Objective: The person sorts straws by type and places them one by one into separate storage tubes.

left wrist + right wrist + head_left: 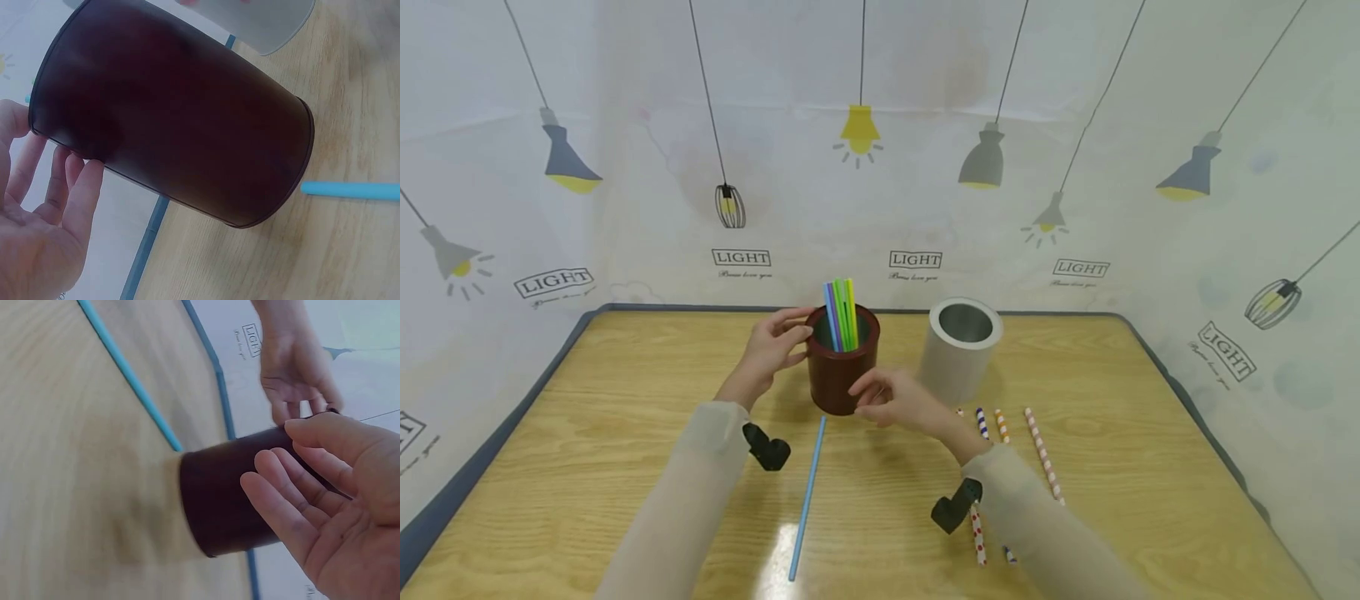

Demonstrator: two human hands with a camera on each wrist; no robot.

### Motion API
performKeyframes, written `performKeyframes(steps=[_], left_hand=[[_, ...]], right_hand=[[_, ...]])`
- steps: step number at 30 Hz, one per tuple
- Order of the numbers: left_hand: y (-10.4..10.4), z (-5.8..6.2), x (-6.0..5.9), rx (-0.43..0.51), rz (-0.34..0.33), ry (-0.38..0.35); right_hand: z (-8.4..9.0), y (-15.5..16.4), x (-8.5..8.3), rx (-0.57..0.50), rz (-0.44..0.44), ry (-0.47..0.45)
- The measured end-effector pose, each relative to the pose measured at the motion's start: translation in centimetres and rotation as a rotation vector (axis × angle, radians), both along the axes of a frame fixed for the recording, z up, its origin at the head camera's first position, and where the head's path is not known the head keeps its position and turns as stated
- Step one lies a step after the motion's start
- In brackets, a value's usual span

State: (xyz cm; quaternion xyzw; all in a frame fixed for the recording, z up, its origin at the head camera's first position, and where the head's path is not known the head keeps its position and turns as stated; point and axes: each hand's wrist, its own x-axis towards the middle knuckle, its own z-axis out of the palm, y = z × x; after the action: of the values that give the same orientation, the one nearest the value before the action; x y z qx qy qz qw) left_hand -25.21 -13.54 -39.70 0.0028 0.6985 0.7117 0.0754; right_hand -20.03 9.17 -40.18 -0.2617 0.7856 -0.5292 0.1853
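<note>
A dark red round holder point(842, 379) stands upright on the table, with several plain straws point(841, 321) in blue, purple, green and yellow leaning inside it. My left hand point(769, 350) holds it at the left of the rim; the left wrist view shows those fingertips point(94, 172) against its wall. In front of its lower right side is my right hand point(898, 400), fingers loosely bent and nothing between them. One light blue straw point(807, 500) lies on the wood just in front of the holder, its far end close to the base.
To the right stands a white round holder point(955, 367) with a dark inside. Several patterned paper straws point(1043, 454) lie in front of it, partly under my right forearm. Behind the wooden table point(647, 375) hangs a lamp-print cloth point(805, 167).
</note>
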Motion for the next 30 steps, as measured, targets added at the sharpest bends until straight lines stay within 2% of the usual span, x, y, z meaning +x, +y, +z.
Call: performKeyframes(steps=[9,13,20,30], left_hand=[[0.1,0.0,0.1,0.005,0.006,-0.007],[0.1,-0.1,0.0,0.007,0.008,-0.014],[0.0,-0.1,-0.2,0.018,0.011,-0.025],[0.0,0.0,-0.1,0.015,0.01,-0.025]], right_hand=[[-3.9,-1.8,0.8,-0.067,-0.103,-0.125],[-4.3,-2.7,1.6,-0.086,-0.172,-0.179],[-5.7,-4.6,1.9,-0.131,-0.313,-0.263],[-6.8,-6.8,2.4,-0.174,-0.515,-0.299]])
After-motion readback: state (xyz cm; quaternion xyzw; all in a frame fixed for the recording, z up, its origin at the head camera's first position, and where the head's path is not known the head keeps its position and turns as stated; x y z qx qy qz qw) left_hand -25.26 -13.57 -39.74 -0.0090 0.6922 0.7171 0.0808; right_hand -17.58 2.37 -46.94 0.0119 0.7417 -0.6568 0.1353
